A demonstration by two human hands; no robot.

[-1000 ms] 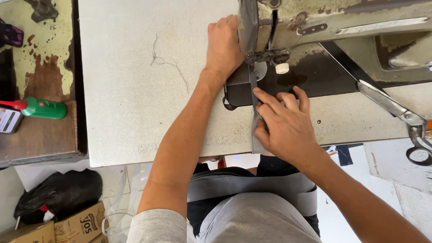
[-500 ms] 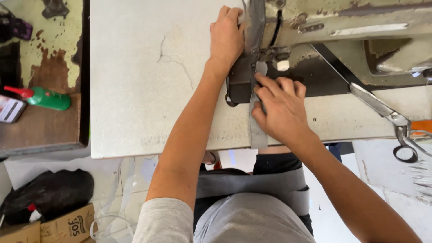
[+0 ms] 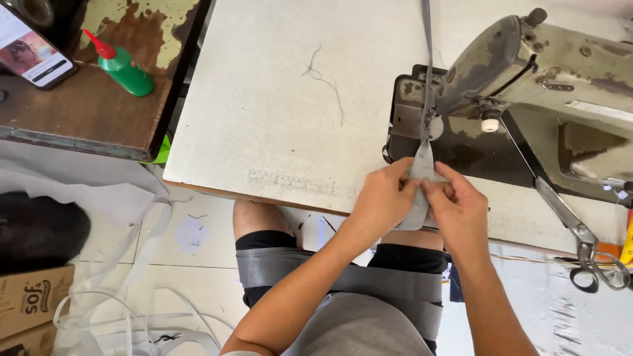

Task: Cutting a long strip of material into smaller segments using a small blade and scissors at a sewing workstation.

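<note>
1. Both hands meet at the near edge of the tabletop point(image 3: 277, 99), right in front of the sewing machine point(image 3: 527, 72).
2. The left hand point(image 3: 382, 201) is curled, thumb and fingertips pinched on the grey strap point(image 3: 422, 158) from the left side.
3. The right hand point(image 3: 458, 207) mirrors it, fingers closed on the same strap from the right, the two sets of fingertips almost touching.
4. The strap is a narrow flat band of grey webbing: it runs down from the top of the view, passes the machine's needle area, widens into a folded end between the hands and hangs just over the tabletop edge.
5. More of the same grey band lies across the person's lap point(image 3: 343, 277), in flat layers over black shorts.
6. The machine body is worn, its pale paint scuffed and stained; its base is a dark metal plate set into the tabletop.
7. The tabletop is pale and matte, with a thin crack running through it.
8. Metal scissors point(image 3: 580, 231) lie to the right, blades pointing towards the machine, well apart from the hands.
9. On the brown side table point(image 3: 79, 112) to the left stand a green bottle with a red nozzle point(image 3: 122, 66) and a phone point(image 3: 33, 46).
</note>
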